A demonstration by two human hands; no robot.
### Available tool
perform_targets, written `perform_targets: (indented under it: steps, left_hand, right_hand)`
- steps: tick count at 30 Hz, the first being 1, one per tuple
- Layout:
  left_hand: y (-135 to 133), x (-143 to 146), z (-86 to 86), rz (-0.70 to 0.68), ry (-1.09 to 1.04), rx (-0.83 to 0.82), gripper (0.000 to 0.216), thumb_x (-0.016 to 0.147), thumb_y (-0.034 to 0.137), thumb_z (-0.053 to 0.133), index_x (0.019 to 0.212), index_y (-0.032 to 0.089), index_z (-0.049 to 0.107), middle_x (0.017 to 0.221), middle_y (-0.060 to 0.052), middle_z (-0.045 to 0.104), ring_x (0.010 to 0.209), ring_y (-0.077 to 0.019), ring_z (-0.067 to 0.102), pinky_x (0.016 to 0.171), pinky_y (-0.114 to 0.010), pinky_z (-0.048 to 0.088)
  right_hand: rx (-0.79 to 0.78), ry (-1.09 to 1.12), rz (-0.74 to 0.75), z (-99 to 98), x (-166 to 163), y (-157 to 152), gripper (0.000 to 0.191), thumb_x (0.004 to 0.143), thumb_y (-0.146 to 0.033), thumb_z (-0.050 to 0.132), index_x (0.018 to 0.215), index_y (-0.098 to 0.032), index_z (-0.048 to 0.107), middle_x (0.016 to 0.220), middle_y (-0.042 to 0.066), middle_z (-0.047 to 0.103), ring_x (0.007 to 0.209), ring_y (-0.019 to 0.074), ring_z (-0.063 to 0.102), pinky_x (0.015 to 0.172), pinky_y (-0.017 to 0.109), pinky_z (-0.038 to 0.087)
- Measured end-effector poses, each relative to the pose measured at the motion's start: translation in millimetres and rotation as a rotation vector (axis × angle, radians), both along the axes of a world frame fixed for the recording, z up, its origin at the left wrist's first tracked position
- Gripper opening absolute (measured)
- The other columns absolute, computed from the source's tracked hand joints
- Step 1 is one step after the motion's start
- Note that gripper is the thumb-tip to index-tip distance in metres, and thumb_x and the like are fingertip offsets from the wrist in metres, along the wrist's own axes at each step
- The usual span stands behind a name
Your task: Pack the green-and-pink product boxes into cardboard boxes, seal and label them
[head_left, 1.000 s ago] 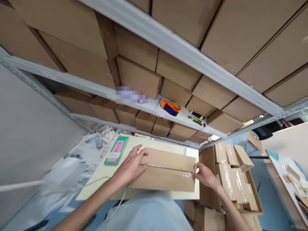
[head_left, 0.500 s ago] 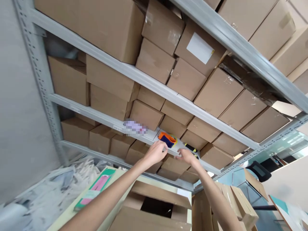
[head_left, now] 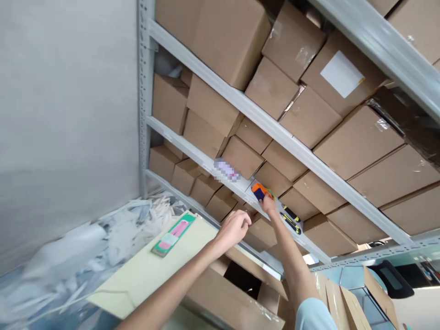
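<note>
My right hand (head_left: 268, 204) reaches up to the grey shelf (head_left: 240, 185) and touches the orange and blue tape dispenser (head_left: 260, 190); its fingers are mostly hidden behind the hand. My left hand (head_left: 233, 228) hovers below the shelf edge with fingers curled and nothing visible in it. An open cardboard box (head_left: 237, 293) with loose flaps lies on the pale table (head_left: 147, 270) under my arms. Two yellow and black box cutters (head_left: 291, 219) lie on the shelf just right of the dispenser.
Brown cartons (head_left: 309, 119) fill the metal shelves. A green and pink packet (head_left: 173, 234) lies on the table's far left. White scraps (head_left: 113, 229) pile by the wall. Flattened cartons (head_left: 347, 298) stand at lower right.
The view swung up and left from the table to the shelf. Both hands left the box, whose flaps sprang open. My left hand dropped back from the dispenser while my right reached it.
</note>
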State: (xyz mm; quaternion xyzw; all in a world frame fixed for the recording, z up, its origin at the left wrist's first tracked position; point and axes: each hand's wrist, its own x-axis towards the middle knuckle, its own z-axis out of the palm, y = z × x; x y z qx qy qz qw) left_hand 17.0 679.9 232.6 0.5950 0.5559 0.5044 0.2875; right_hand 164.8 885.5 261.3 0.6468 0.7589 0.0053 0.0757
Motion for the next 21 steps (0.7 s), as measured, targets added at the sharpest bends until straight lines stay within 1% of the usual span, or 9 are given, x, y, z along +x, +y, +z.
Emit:
perform_targets:
  steps: [4, 7, 9, 11, 13, 15, 16, 18, 21]
  left_hand:
    - [-20.2, 0.5, -2.7, 0.016, -0.043, -0.076, 0.024, 0.09, 0.007, 0.059, 0.095, 0.023, 0.076, 0.114, -0.007, 0.08, 0.114, -0.0284, 0.074, 0.107, -0.045, 0.057]
    - [-38.0, -0.4, -4.8, 0.062, -0.129, -0.056, 0.02, 0.094, 0.014, 0.06, 0.103, 0.023, 0.075, 0.115, -0.008, 0.081, 0.115, -0.0286, 0.076, 0.107, -0.046, 0.059]
    - [-53.0, -0.6, -5.5, 0.1, -0.235, -0.028, 0.016, 0.098, 0.021, 0.061, 0.108, 0.023, 0.073, 0.113, -0.007, 0.082, 0.107, -0.0258, 0.078, 0.101, -0.042, 0.062]
    - [-68.7, 1.7, -2.3, 0.114, -0.336, 0.004, 0.015, 0.1, 0.027, 0.063, 0.111, 0.023, 0.072, 0.11, -0.006, 0.081, 0.097, -0.0222, 0.08, 0.093, -0.037, 0.065]
    - [-83.2, 6.8, 5.8, 0.105, -0.374, 0.054, 0.014, 0.102, 0.03, 0.065, 0.112, 0.024, 0.072, 0.108, -0.004, 0.081, 0.093, -0.0197, 0.079, 0.089, -0.034, 0.065]
    - [-94.7, 13.0, 16.8, 0.08, -0.348, 0.112, 0.011, 0.103, 0.03, 0.066, 0.109, 0.025, 0.072, 0.106, -0.003, 0.08, 0.094, -0.0189, 0.078, 0.089, -0.032, 0.064]
    - [-99.0, 15.8, 22.2, 0.062, -0.326, 0.137, 0.009, 0.104, 0.03, 0.066, 0.107, 0.025, 0.073, 0.105, -0.002, 0.079, 0.095, -0.0187, 0.078, 0.089, -0.031, 0.064]
    - [-104.8, 20.0, 31.3, 0.039, -0.298, 0.171, 0.008, 0.105, 0.027, 0.065, 0.103, 0.025, 0.073, 0.104, -0.002, 0.078, 0.096, -0.0184, 0.077, 0.09, -0.03, 0.063]
    - [-108.6, 22.4, 40.5, 0.066, -0.3, 0.175, 0.005, 0.103, 0.027, 0.069, 0.106, 0.025, 0.072, 0.105, -0.002, 0.077, 0.096, -0.0186, 0.077, 0.089, -0.03, 0.063]
  right_hand:
    - [0.033, 0.206, 0.006, -0.7, 2.1, -12.9, 0.045, 0.103, -0.026, 0.066, 0.143, -0.007, 0.061, 0.129, 0.026, 0.078, 0.126, 0.0341, 0.074, 0.109, 0.039, 0.051]
    - [0.05, 0.409, 0.054, 3.4, 9.0, -40.9, 0.044, 0.106, -0.037, 0.062, 0.139, -0.008, 0.063, 0.127, 0.022, 0.078, 0.12, 0.0323, 0.074, 0.106, 0.039, 0.054]
    - [0.052, 0.538, 0.1, 5.3, 18.3, -74.8, 0.048, 0.109, -0.047, 0.053, 0.138, -0.01, 0.064, 0.127, 0.019, 0.078, 0.115, 0.0298, 0.074, 0.103, 0.039, 0.057]
    - [0.028, 0.694, 0.147, 6.7, 29.8, -120.4, 0.054, 0.111, -0.057, 0.047, 0.135, -0.013, 0.066, 0.125, 0.015, 0.079, 0.112, 0.028, 0.074, 0.102, 0.039, 0.059]
    - [-0.067, 1.124, 0.184, 8.8, 39.3, -171.2, 0.056, 0.106, -0.062, 0.059, 0.134, -0.015, 0.069, 0.124, 0.014, 0.08, 0.116, 0.0295, 0.074, 0.107, 0.043, 0.058]
    - [-0.134, 1.342, 0.134, 12.3, 42.0, -217.9, 0.052, 0.106, -0.06, 0.065, 0.137, -0.019, 0.069, 0.126, 0.012, 0.079, 0.118, 0.0284, 0.074, 0.11, 0.043, 0.057]
    - [-0.136, 1.395, 0.112, 14.6, 40.3, -236.8, 0.05, 0.105, -0.059, 0.068, 0.137, -0.02, 0.07, 0.126, 0.01, 0.08, 0.119, 0.0277, 0.074, 0.111, 0.043, 0.057]
    - [-0.077, 1.45, 0.076, 19.7, 33.0, -262.8, 0.048, 0.105, -0.057, 0.069, 0.138, -0.022, 0.07, 0.125, 0.009, 0.08, 0.118, 0.0264, 0.074, 0.11, 0.042, 0.058]
    - [0.037, 1.48, 0.046, 28.0, 23.5, -279.3, 0.051, 0.105, -0.058, 0.07, 0.142, -0.023, 0.069, 0.122, 0.008, 0.08, 0.114, 0.0245, 0.075, 0.108, 0.039, 0.059]
